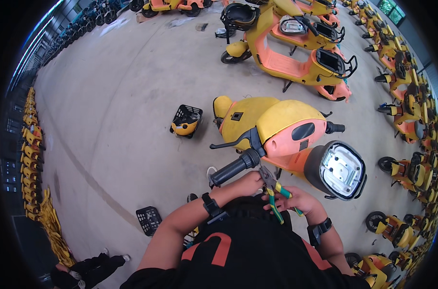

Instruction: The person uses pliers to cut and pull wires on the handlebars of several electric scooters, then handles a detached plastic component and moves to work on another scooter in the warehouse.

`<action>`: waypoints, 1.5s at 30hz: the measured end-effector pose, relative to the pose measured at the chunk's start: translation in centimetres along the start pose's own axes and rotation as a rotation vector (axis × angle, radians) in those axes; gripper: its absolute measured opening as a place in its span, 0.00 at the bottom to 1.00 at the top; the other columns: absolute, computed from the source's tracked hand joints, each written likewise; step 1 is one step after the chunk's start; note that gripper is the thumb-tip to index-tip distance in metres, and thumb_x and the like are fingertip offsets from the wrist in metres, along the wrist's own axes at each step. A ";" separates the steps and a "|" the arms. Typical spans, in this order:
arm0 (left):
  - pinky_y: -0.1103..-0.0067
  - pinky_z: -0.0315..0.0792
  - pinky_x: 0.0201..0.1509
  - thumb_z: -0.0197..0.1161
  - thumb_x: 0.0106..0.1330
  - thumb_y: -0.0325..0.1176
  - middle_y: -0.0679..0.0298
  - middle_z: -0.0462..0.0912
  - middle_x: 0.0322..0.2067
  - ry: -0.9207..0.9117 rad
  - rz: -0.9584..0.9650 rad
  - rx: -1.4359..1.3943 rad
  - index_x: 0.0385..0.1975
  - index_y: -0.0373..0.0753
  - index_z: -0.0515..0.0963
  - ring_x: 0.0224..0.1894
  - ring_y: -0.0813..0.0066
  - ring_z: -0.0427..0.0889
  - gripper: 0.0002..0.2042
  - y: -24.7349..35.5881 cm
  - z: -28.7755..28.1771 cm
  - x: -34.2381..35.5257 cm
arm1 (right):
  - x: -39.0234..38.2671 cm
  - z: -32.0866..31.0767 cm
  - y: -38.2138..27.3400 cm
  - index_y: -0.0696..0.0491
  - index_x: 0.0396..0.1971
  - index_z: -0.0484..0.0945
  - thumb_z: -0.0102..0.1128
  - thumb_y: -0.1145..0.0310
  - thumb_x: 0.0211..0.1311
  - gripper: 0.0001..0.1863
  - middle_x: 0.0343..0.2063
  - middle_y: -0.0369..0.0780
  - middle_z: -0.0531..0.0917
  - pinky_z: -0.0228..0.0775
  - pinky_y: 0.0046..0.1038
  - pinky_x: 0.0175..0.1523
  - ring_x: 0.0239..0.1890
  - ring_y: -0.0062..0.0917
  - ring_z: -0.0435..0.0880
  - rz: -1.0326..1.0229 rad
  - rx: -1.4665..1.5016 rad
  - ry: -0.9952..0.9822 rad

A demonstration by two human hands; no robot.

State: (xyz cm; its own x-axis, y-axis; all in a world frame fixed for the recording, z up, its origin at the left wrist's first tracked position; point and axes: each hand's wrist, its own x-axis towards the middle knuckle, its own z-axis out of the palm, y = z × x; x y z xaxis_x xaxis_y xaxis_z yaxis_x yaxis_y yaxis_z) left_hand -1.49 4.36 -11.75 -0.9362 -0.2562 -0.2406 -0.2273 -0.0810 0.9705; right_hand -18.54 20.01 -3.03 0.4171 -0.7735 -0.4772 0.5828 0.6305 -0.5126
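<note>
In my right hand [300, 198] is a pair of pliers [278, 193] with green and yellow handles, its metal jaws pointing up and left. My left hand [250, 183] is closed right beside the jaws, and whatever its fingers hold is hidden. Just beyond my hands stands a yellow and orange scooter [289, 127]. Its black handlebar grip [235, 167] lies close to my left hand, with a brake lever [231, 143] above it. Behind the handlebar, the scooter's seat area [344, 168] shows a pale inner plate with a dark rim.
A black basket [187, 113] with a yellow and black part inside rests on the floor [117, 120]; another black basket [149, 220] lies nearer. More scooters [289, 62] stand ahead, with rows of scooters [402, 125] along the right. A person in dark clothes [88, 270] is at lower left.
</note>
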 end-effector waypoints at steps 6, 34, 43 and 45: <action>0.76 0.73 0.47 0.48 0.76 0.33 0.65 0.82 0.31 -0.064 -0.014 0.031 0.40 0.36 0.76 0.38 0.75 0.80 0.10 2.6 -0.5 -1.4 | -0.6 0.5 -0.2 0.59 0.68 0.58 0.54 0.82 0.47 0.42 0.63 0.50 0.69 0.63 0.45 0.67 0.63 0.49 0.72 -0.070 0.056 -0.096; 0.71 0.70 0.60 0.46 0.77 0.38 0.62 0.77 0.44 0.127 0.135 -0.654 0.52 0.36 0.71 0.48 0.72 0.77 0.14 -0.9 0.5 -0.8 | -1.0 1.0 1.4 0.53 0.72 0.50 0.52 0.84 0.47 0.46 0.65 0.55 0.63 0.61 0.54 0.66 0.65 0.55 0.67 -0.178 0.392 -0.187; 0.79 0.70 0.54 0.50 0.76 0.36 0.67 0.80 0.37 0.300 0.077 -0.372 0.39 0.35 0.77 0.44 0.79 0.77 0.12 -1.2 0.7 -1.3 | -0.2 2.2 1.6 0.52 0.71 0.54 0.48 0.85 0.48 0.44 0.66 0.44 0.64 0.72 0.38 0.59 0.63 0.38 0.72 -0.135 0.123 0.052; 0.80 0.70 0.52 0.51 0.76 0.36 0.66 0.81 0.33 0.266 0.107 -0.337 0.36 0.34 0.78 0.41 0.78 0.78 0.13 -0.2 0.6 -1.8 | -1.0 2.8 0.6 0.53 0.71 0.54 0.48 0.84 0.49 0.43 0.66 0.44 0.64 0.72 0.37 0.58 0.62 0.37 0.73 -0.094 -0.030 0.118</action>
State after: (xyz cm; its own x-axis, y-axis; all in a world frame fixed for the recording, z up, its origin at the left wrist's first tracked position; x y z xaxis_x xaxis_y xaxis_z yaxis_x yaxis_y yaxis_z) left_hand 0.12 5.48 -11.52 -0.8383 -0.5154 -0.1778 0.0088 -0.3388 0.9408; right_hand -16.66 21.02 -0.89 0.2758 -0.8171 -0.5062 0.5931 0.5591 -0.5794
